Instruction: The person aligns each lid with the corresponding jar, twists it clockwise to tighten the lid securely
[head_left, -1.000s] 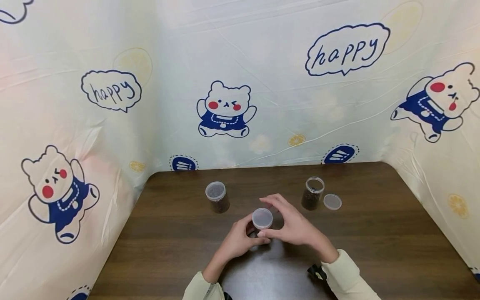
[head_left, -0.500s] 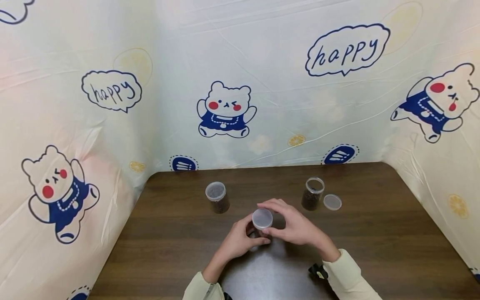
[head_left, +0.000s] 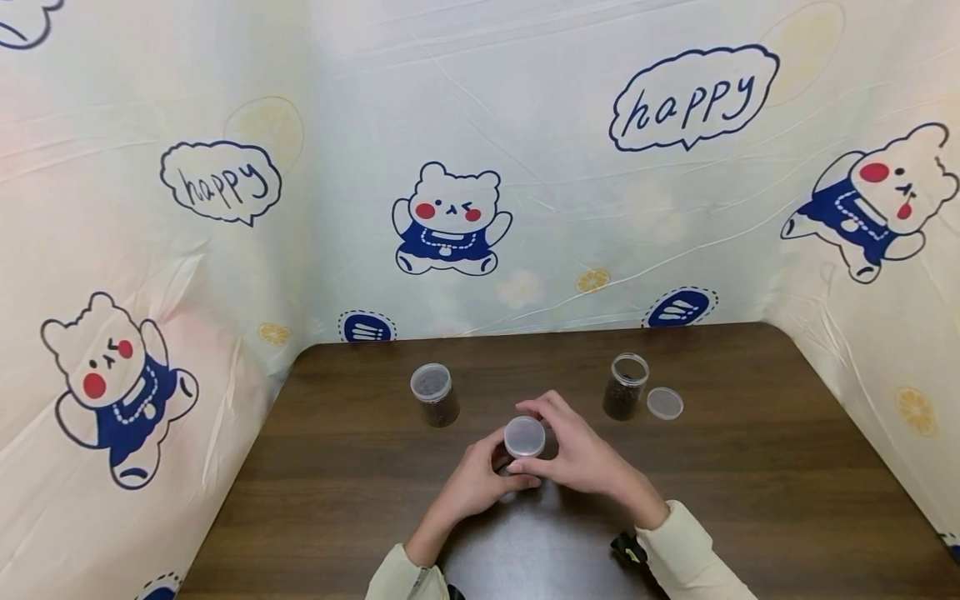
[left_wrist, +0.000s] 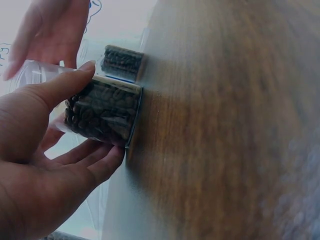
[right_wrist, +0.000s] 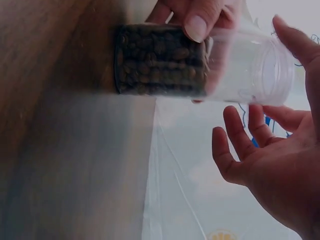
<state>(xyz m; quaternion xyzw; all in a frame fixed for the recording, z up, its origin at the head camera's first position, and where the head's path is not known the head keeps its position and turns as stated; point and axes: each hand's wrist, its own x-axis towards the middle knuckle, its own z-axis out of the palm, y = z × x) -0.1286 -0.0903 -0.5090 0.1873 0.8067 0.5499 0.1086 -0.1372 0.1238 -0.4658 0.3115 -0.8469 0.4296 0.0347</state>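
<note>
A clear plastic jar (right_wrist: pixel 161 61), partly filled with dark coffee beans, stands upright on the brown table with a translucent lid (head_left: pixel 525 437) on top. My left hand (head_left: pixel 474 477) grips its lower body, the thumb on one side and the fingers round the other. About the lid, my right hand (head_left: pixel 581 447) is spread. In the right wrist view its thumb (right_wrist: pixel 295 42) stands slightly off the rim, and one finger lies close under the rim; whether that finger touches cannot be told.
Behind and left stands a lidded jar (head_left: pixel 435 397) with dark contents. At the back right is a jar without a lid (head_left: pixel 626 387), with a loose lid (head_left: pixel 665 403) lying beside it. A printed cloth (head_left: pixel 450 83) closes off the back and sides of the table (head_left: pixel 337 500).
My right thumb and fingers have turned about the lid and come back, the thumb now further left at the front rim. My left hand and the jar stay in place.
</note>
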